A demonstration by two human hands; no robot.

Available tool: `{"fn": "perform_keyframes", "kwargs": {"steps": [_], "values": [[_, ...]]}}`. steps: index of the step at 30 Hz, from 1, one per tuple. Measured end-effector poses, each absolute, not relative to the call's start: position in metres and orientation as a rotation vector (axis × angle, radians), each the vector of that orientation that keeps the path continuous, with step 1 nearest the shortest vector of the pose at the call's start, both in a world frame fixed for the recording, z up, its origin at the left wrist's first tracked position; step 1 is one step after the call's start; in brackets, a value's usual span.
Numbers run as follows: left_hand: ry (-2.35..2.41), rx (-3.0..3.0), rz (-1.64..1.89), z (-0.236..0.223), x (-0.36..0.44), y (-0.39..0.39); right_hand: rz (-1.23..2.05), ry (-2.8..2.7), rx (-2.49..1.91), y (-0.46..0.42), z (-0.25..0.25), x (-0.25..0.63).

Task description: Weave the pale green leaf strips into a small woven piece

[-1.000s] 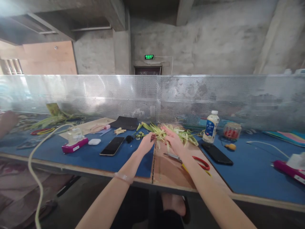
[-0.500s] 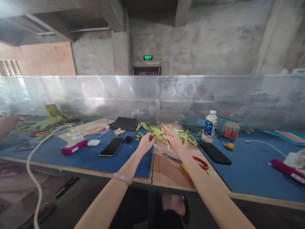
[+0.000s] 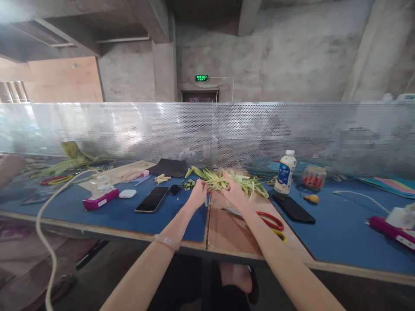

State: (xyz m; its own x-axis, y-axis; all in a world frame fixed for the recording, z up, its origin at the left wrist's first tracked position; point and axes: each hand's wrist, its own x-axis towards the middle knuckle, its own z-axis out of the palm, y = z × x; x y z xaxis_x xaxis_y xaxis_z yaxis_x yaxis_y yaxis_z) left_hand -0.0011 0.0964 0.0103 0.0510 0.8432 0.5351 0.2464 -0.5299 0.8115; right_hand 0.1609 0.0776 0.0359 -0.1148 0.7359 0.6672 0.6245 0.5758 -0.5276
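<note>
A loose pile of pale green and yellow corn husk strips [image 3: 251, 183] lies on the brown board before me. My left hand [image 3: 197, 195] is at the pile's left edge, its fingertips pinched on a thin pale husk strip [image 3: 205, 201] that hangs below them. Reaching into the front of the pile, my right hand [image 3: 233, 194] has its thumb and forefinger curved but apart, touching the husks. Beneath my right forearm lie scissors [image 3: 271, 220] with red and yellow handles, partly covered by the arm.
Right of the board stand a milk bottle [image 3: 285, 172], a black phone [image 3: 293, 208] and a jar [image 3: 314, 177]. At left are another phone [image 3: 152, 199], a white case [image 3: 127, 194] and a pink power strip [image 3: 101, 199]. A perforated metal screen [image 3: 162, 129] runs behind. Another person's hand [image 3: 11, 166] shows far left.
My left hand has moved slightly up and left, with a strip now hanging from its fingers. My right hand has shifted slightly left and its fingers have spread. More of the scissors' yellow handle shows.
</note>
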Motion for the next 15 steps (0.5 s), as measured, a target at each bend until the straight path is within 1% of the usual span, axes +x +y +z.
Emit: {"fn": "perform_keyframes", "kwargs": {"steps": [8,15], "values": [[1.271,1.784,1.599,0.009,-0.001,0.100,0.024,-1.903,-1.103,0.085,0.029,0.160],[1.308,1.745,1.628,0.001,-0.005,0.108,-0.017,-1.928,-1.178,0.090,0.024,0.160]]}}
